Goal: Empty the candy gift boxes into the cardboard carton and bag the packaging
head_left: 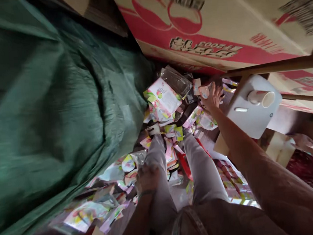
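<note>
My right hand (212, 95) reaches down to the littered floor beside the large box, its fingers spread at a small pink and white packet (204, 92). Whether it grips that packet is unclear. Blurred and dim, my left hand (148, 177) rests on my left leg near the knee. Between the two hands lie a pink and white printed bag (163, 96), a clear plastic tray (176, 80) and a pink box-like packet (192, 117).
A large green tarp-like sack (61, 104) fills the left. Printed cardboard boxes (219, 19) stand at the upper right. A pale stool (252, 119) with a paper cup (264, 98) on it stands beside my right arm. More wrappers (85, 215) lie at lower left.
</note>
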`<state>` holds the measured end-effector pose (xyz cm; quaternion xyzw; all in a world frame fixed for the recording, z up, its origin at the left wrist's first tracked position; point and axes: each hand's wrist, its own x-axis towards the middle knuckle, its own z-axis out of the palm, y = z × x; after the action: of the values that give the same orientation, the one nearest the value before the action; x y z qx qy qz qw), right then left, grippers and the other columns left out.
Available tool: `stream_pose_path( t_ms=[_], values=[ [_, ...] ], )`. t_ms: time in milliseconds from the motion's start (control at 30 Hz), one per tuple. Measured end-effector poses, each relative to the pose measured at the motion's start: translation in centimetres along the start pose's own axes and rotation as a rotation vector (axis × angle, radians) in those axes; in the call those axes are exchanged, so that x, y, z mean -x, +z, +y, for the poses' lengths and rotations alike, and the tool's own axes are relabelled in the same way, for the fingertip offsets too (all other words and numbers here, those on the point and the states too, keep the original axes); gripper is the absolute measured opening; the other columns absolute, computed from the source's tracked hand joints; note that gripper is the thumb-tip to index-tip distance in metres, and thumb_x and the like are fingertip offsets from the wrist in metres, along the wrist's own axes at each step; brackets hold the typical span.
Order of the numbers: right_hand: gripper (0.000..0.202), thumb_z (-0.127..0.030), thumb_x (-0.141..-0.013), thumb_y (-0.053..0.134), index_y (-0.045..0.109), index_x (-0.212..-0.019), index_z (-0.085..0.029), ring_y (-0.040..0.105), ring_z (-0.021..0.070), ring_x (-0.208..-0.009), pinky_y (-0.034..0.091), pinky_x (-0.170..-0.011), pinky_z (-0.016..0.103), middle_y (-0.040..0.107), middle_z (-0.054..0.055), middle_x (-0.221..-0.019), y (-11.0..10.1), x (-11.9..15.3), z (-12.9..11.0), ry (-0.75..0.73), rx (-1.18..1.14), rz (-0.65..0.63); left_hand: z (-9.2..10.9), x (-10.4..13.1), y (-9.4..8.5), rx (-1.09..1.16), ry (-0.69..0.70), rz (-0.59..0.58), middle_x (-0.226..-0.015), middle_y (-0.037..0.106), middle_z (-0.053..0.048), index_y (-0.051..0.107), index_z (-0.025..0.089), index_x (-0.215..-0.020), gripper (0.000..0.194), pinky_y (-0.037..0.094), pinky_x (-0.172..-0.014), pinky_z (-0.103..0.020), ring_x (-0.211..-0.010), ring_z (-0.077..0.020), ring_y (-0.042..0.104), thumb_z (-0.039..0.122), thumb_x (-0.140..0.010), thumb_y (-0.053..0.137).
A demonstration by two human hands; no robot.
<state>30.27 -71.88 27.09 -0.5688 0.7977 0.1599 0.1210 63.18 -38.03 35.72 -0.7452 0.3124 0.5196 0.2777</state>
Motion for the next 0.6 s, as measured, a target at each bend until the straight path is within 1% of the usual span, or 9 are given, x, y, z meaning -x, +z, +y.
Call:
stream_pose_path(
  t_ms=[67, 133, 200, 267, 333, 433, 533, 600],
  values=[
    [0.11, -0.044, -0.086, 0.081, 0.025, -0.177, -0.019, 0.03, 0.0465, -0.163, 0.031, -0.129, 0.073, 0.029, 0.027, -0.178, 3.0, -2.9, -0.2, 0.058, 0.061, -0.011, -0.8, 0.0, 1.1, -0.029, -0.041, -0.044, -0.158, 0.057, -0.032, 0.046, 0.0, -0.167, 0.074, 0.05, -0.121, -0.054, -0.145, -0.0463, 0.06, 0.045, -0.111, 0.061],
    [0.115, -0.038, -0.084, 0.082, 0.019, -0.179, -0.02, 0.034, 0.0468, -0.162, 0.034, -0.128, 0.069, 0.03, 0.027, -0.178, 5.5, -5.1, -0.3, 0.076, 0.095, -0.024, -1.4, -0.1, 1.8, -0.068, -0.064, -0.069, -0.154, 0.062, -0.029, 0.051, 0.002, -0.165, 0.07, 0.052, -0.119, -0.05, -0.142, -0.0436, 0.063, 0.045, -0.11, 0.063],
    [0.115, -0.033, -0.085, 0.079, 0.015, -0.18, -0.02, 0.039, 0.044, -0.159, 0.037, -0.127, 0.063, 0.031, 0.027, -0.176, 7.4, -6.3, -0.4, 0.047, 0.096, -0.001, -1.8, -0.1, 2.0, -0.126, -0.073, -0.081, -0.148, 0.067, -0.026, 0.058, 0.005, -0.16, 0.064, 0.053, -0.117, -0.048, -0.141, -0.0422, 0.064, 0.045, -0.11, 0.063],
    [0.11, -0.029, -0.086, 0.075, 0.018, -0.179, -0.02, 0.044, 0.0412, -0.155, 0.039, -0.127, 0.06, 0.032, 0.026, -0.175, 8.5, -6.4, -0.4, 0.03, 0.101, 0.037, -1.8, -0.1, 2.0, -0.184, -0.067, -0.081, -0.145, 0.069, -0.024, 0.061, 0.006, -0.156, 0.061, 0.054, -0.115, -0.047, -0.14, -0.041, 0.065, 0.046, -0.109, 0.063],
    [0.101, -0.027, -0.089, 0.07, 0.024, -0.178, -0.018, 0.045, 0.0397, -0.153, 0.04, -0.126, 0.059, 0.033, 0.026, -0.174, 8.6, -5.8, -0.5, 0.033, 0.127, 0.046, -1.4, -0.1, 1.9, -0.22, -0.053, -0.076, -0.143, 0.07, -0.025, 0.062, 0.005, -0.154, 0.059, 0.055, -0.114, -0.046, -0.139, -0.04, 0.065, 0.045, -0.11, 0.062],
    [0.091, -0.026, -0.091, 0.067, 0.032, -0.175, -0.016, 0.047, 0.0386, -0.151, 0.042, -0.124, 0.057, 0.037, 0.027, -0.171, 7.5, -4.7, -0.4, -0.006, 0.177, 0.012, -0.6, -0.2, 1.3, -0.231, -0.048, -0.084, -0.14, 0.072, -0.023, 0.062, 0.007, -0.154, 0.058, 0.054, -0.114, -0.046, -0.137, -0.04, 0.066, 0.044, -0.11, 0.06],
    [0.091, -0.026, -0.089, 0.067, 0.035, -0.173, -0.017, 0.052, 0.0389, -0.143, 0.045, -0.119, 0.059, 0.043, 0.026, -0.166, 6.4, -4.6, -0.2, -0.07, 0.235, -0.007, 0.2, -0.3, 0.5, -0.24, -0.07, -0.096, -0.139, 0.073, -0.022, 0.063, 0.008, -0.153, 0.058, 0.054, -0.113, -0.048, -0.133, -0.0408, 0.068, 0.045, -0.109, 0.06],
    [0.085, -0.028, -0.091, 0.064, 0.038, -0.171, -0.018, 0.055, 0.0388, -0.138, 0.047, -0.115, 0.061, 0.047, 0.026, -0.161, 5.6, -4.7, -0.1, -0.111, 0.251, 0.007, 0.6, -0.2, -0.2, -0.254, -0.073, -0.105, -0.14, 0.071, -0.023, 0.064, 0.007, -0.153, 0.058, 0.054, -0.112, -0.048, -0.131, -0.0403, 0.069, 0.045, -0.109, 0.057]
  ],
)
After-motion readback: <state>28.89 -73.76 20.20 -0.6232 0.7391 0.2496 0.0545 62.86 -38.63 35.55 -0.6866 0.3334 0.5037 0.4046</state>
